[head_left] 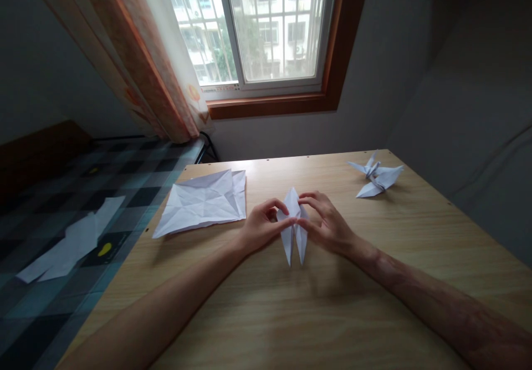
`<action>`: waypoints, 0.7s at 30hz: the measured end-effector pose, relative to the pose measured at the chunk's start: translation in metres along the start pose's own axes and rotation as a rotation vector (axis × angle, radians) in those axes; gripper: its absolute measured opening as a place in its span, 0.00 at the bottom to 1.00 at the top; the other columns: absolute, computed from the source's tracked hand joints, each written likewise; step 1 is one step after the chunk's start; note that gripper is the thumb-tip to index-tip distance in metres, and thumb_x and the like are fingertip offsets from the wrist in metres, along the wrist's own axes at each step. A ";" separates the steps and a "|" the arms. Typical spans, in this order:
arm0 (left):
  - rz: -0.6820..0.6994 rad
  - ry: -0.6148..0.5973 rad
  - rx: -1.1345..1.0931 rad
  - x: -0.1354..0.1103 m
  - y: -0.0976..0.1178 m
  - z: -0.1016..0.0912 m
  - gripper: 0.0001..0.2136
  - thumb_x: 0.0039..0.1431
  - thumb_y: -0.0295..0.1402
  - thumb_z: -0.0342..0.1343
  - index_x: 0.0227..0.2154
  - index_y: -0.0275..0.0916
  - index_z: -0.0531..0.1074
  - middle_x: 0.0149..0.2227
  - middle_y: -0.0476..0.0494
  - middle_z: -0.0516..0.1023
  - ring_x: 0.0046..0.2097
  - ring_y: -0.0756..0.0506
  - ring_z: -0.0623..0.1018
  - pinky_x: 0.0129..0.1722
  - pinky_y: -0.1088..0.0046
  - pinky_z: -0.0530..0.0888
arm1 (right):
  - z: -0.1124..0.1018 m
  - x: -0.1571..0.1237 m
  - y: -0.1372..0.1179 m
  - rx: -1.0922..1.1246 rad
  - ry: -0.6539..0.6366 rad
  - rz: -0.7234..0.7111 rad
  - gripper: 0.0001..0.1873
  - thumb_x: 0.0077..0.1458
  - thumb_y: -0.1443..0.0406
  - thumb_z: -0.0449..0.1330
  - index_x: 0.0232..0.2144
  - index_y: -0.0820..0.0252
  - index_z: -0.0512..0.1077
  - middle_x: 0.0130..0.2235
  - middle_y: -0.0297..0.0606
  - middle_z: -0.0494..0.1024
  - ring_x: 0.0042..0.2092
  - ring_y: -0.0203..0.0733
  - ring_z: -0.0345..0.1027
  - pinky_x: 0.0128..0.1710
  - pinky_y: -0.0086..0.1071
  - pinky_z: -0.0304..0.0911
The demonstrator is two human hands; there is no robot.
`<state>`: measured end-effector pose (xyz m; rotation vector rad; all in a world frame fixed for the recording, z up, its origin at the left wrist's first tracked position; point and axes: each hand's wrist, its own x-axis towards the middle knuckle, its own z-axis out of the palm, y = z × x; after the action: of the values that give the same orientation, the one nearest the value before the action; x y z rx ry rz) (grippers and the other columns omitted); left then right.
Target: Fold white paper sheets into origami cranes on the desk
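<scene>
Between my hands, over the middle of the table, is a white folded paper (287, 245) with one point upward and two narrow legs toward me. My left hand (264, 220) pinches its left side, the thumb lying across the middle. On the right side, my right hand (326, 220) grips the same paper with thumb and fingers. Both thumbs come close together at the centre of the fold. Part of the paper is hidden behind the fingers.
Creased white sheets (203, 201) lie at the table's (266, 314) back left. Folded paper cranes (384, 179) sit at the back right. Paper strips (75, 242) rest on a checked bed (25, 193) to the left. A window (278, 26) and curtain (145, 54) are behind.
</scene>
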<state>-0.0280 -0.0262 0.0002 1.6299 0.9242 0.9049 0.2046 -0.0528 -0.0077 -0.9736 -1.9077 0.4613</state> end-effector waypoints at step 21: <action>0.012 0.004 -0.044 0.001 0.004 0.002 0.22 0.64 0.45 0.69 0.52 0.38 0.69 0.26 0.57 0.69 0.28 0.51 0.68 0.28 0.77 0.61 | 0.002 0.000 0.015 0.554 -0.120 0.345 0.17 0.67 0.49 0.67 0.38 0.56 0.82 0.38 0.36 0.85 0.39 0.45 0.78 0.41 0.35 0.70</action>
<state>-0.0256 -0.0270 0.0041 1.5987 0.8919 0.9305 0.2090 -0.0434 -0.0187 -0.9080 -1.5756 1.2006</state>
